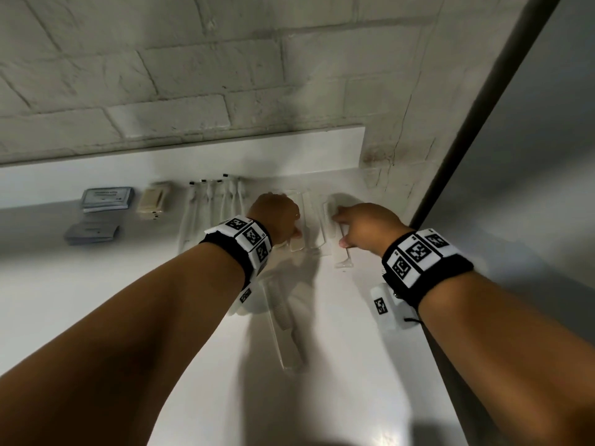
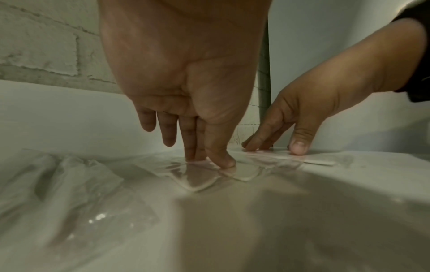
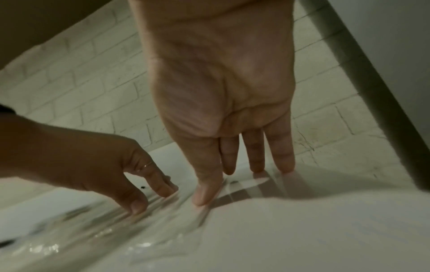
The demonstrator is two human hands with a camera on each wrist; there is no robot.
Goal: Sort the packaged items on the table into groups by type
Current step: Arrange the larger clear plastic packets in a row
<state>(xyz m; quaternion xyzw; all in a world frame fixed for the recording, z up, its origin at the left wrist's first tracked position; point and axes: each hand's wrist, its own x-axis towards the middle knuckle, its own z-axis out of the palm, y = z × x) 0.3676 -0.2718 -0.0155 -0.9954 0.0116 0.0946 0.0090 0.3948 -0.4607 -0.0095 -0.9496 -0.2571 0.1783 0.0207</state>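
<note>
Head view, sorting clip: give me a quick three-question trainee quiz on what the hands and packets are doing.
1. True or false: both hands press fingertips on clear-wrapped combs.
2. Which group lies farthest left: A) toothbrushes B) grey sachets C) soap bars?
3. Fill in: one wrapped comb lies apart, nearer the ____ forearm.

Key: 1 true: left hand, right hand. 2 B. 3 left.

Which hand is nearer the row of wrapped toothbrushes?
Left. The left hand presses a clear-wrapped comb right beside the toothbrushes; the right hand rests on comb packets farther along, beyond the left.
</note>
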